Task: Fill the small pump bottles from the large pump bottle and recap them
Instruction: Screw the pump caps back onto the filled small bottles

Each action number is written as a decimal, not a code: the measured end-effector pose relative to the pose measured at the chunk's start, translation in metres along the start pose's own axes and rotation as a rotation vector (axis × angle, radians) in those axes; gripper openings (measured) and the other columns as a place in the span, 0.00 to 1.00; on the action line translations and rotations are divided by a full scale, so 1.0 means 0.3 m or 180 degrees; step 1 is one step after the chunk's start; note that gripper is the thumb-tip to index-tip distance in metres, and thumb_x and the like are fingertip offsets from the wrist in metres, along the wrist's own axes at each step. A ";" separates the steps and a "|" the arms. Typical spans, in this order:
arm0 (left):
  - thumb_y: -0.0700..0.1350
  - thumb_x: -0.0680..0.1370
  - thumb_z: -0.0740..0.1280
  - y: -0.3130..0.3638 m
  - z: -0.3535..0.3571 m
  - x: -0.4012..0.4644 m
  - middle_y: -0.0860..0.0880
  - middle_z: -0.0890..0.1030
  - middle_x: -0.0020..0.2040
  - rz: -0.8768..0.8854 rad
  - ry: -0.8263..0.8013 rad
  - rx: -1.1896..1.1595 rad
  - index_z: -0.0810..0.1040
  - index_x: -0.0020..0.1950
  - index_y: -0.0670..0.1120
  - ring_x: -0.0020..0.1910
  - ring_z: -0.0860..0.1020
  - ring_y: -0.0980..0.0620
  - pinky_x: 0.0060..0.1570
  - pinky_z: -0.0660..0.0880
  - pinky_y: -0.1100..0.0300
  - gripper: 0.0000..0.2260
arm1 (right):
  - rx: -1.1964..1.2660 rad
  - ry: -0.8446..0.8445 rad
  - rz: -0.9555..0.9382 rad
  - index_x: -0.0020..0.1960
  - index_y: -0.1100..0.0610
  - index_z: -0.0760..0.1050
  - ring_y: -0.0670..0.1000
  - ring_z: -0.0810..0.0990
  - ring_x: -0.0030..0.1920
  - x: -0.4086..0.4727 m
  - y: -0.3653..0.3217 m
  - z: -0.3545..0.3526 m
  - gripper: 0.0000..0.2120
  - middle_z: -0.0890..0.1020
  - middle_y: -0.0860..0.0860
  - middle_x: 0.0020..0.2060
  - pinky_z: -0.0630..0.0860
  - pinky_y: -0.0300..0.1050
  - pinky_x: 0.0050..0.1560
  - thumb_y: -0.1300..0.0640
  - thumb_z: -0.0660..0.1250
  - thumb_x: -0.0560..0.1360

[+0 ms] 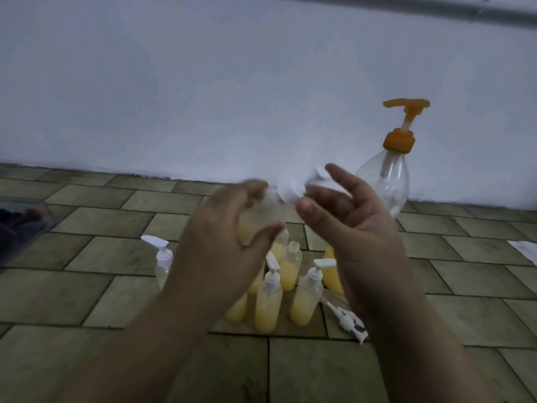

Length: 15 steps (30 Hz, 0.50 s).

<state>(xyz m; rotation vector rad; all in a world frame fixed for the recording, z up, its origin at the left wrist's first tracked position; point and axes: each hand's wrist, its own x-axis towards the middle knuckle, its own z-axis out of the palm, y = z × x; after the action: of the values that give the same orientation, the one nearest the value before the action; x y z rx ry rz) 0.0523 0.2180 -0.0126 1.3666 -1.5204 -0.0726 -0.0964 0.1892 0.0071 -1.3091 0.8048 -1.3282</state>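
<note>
Bottles are what I am working through, and going from biggest down: the wall (pixel 203 82) and the tiled floor (pixel 87 286) are framing everything, and the large pump bottle (pixel 386 181) with its orange pump is standing by the wall, well apart from the cluster, looking nearly drained. Below my hands the small bottles are standing close together on the floor, most holding yellow liquid; two near ones (pixel 268 303) (pixel 306 298) are wearing white pumps, one behind them (pixel 290 266) is standing uncapped, and another capped one (pixel 163 260) is sitting to the left. I am holding one small bottle (pixel 255 222) up above the cluster, my left hand (pixel 223 242) curling round its body, part full of yellow. My right hand (pixel 345 216) is at its top with fingers half spread, thumb and fingertips seeming to pinch the white pump cap (pixel 290 190), though blur is hiding the exact grip. A loose pump (pixel 345 319) is lying on the floor by my right wrist. I am judging this to be the recapping step: I should be keeping the bottle upright and steady, seating the threads square, and turning gently until snug so nothing is spilling or cross-threading.
</note>
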 end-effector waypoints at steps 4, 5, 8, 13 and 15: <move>0.48 0.70 0.74 -0.009 -0.076 0.141 0.59 0.79 0.52 -0.0525 0.0287 -0.0566 0.72 0.58 0.56 0.51 0.77 0.63 0.50 0.75 0.68 0.19 | -0.0043 0.0371 -0.0455 0.58 0.48 0.75 0.44 0.81 0.53 -0.004 -0.041 -0.090 0.26 0.83 0.48 0.52 0.77 0.32 0.45 0.52 0.73 0.61; 0.47 0.70 0.74 -0.023 -0.091 0.180 0.58 0.79 0.51 -0.0612 0.0305 -0.0577 0.73 0.57 0.55 0.51 0.78 0.62 0.50 0.75 0.67 0.18 | 0.0024 0.0533 -0.0511 0.56 0.49 0.77 0.45 0.81 0.53 -0.009 -0.034 -0.120 0.22 0.83 0.49 0.51 0.77 0.32 0.45 0.54 0.72 0.62; 0.46 0.69 0.75 -0.079 -0.109 0.279 0.53 0.81 0.52 -0.0878 0.0178 -0.0588 0.76 0.59 0.47 0.50 0.79 0.58 0.49 0.75 0.64 0.20 | 0.0019 0.1005 -0.0478 0.50 0.51 0.80 0.45 0.82 0.50 -0.034 0.034 -0.222 0.13 0.84 0.49 0.47 0.78 0.34 0.48 0.58 0.71 0.65; 0.44 0.69 0.76 -0.187 -0.057 0.356 0.49 0.80 0.50 -0.1345 -0.0790 -0.0172 0.76 0.53 0.46 0.48 0.78 0.52 0.45 0.74 0.59 0.16 | -0.0356 0.1610 -0.0073 0.45 0.52 0.78 0.38 0.82 0.41 -0.086 0.213 -0.368 0.12 0.85 0.43 0.37 0.75 0.26 0.43 0.69 0.67 0.72; 0.44 0.67 0.77 -0.234 -0.023 0.363 0.47 0.80 0.49 -0.1368 -0.1204 0.0300 0.78 0.51 0.44 0.49 0.79 0.48 0.48 0.76 0.54 0.16 | -0.0522 0.1727 0.0087 0.44 0.52 0.77 0.36 0.81 0.39 -0.107 0.270 -0.410 0.13 0.84 0.45 0.36 0.75 0.25 0.41 0.70 0.67 0.72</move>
<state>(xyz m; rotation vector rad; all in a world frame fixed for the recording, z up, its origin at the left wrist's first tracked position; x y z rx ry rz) 0.1267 0.1153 0.0144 1.8135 -1.5184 -0.5608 -0.2023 0.1772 -0.0994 -1.0607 1.3200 -1.6493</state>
